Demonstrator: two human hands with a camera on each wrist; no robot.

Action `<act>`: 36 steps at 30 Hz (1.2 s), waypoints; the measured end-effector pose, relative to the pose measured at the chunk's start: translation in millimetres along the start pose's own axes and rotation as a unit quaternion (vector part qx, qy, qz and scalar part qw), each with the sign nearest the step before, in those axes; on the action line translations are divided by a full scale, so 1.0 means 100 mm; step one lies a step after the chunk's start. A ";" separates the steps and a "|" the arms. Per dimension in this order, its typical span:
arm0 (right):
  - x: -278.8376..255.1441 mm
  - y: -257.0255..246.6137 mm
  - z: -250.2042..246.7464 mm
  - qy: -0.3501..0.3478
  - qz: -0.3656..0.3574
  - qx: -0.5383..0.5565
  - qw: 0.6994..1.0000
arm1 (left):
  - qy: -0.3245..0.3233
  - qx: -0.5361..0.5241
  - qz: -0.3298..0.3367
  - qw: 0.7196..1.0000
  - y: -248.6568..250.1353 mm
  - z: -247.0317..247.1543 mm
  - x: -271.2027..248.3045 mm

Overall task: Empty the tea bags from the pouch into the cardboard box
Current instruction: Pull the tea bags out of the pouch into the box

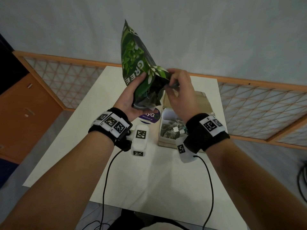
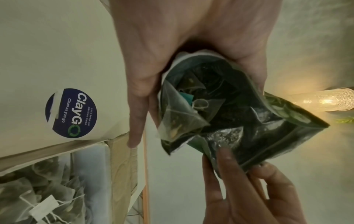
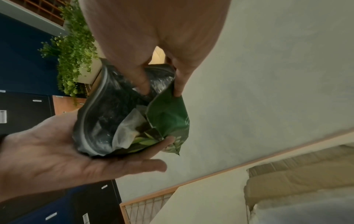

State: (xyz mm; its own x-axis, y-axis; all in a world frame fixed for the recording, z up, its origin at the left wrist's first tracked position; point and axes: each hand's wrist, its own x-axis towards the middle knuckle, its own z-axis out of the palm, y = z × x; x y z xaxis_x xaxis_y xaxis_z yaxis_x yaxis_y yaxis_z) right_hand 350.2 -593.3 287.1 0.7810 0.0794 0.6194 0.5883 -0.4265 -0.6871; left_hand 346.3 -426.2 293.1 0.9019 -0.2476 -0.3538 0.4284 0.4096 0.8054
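Tipping mouth-down above the counter (image 1: 199, 180), the pouch (image 1: 134, 63) hangs between both hands, its sealed end pointing up and away. The left hand (image 1: 131, 98) cups the lower rim, thumb and fingers curled round it, so that grip carries the weight and steers the opening. The right hand (image 1: 178, 93) pinches the opposite lip between thumb and fingers, one finger inside the foil, which pulls the mouth wide so the contents can slide. In the left wrist view a few tea bags (image 2: 180, 115) crowd at the opening, one mesh pyramid half out, so the pouch looks nearly but not fully emptied. The box (image 1: 166, 136) sits toward the right edge of the counter, flaps open, already holding a heap of bags with strings and tags. The mouth seems to sit over the box's left wall, near a round sticker (image 1: 149, 117) on the counter, rather than squarely above the opening; I judge a small shift right is needed or the next bag may drop outside. Room is ample: the near half of the counter carries only the wrist cables, and nothing crowds the box.
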 end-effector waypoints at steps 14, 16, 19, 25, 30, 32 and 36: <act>0.09 -0.04 -0.05 0.016 0.026 0.015 0.999 | -0.078 -0.156 0.022 0.984 0.00 -0.02 0.06; 0.08 -0.09 -0.05 0.001 0.016 -0.004 1.000 | -0.067 -0.157 0.027 0.985 0.00 -0.04 0.07; 0.03 -0.17 -0.06 0.001 -0.012 -0.112 0.994 | -0.065 -0.158 0.037 0.985 0.00 -0.08 0.10; -0.07 -0.33 -0.04 -0.013 -0.075 -0.194 0.978 | -0.060 -0.157 0.050 0.985 0.06 -0.12 0.08; 0.06 -0.36 0.06 -0.191 -0.049 -0.199 0.960 | -0.043 -0.150 0.046 0.987 0.05 -0.12 0.08; 0.20 -0.35 0.12 -0.278 0.022 -0.217 0.936 | -0.040 -0.145 0.040 0.988 0.03 -0.11 0.09; 0.34 -0.35 0.23 -0.383 0.062 -0.253 0.886 | -0.033 -0.125 0.035 0.991 -0.02 -0.07 0.12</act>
State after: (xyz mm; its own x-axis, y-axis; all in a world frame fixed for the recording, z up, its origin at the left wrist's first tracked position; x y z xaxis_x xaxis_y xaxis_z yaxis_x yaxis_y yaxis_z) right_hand 360.7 -555.1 323.3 0.8596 0.5104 -0.0218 0.4709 -0.8082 -0.3536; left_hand 356.0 -424.2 284.0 0.9282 -0.2636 -0.2627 0.3719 0.6307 0.6811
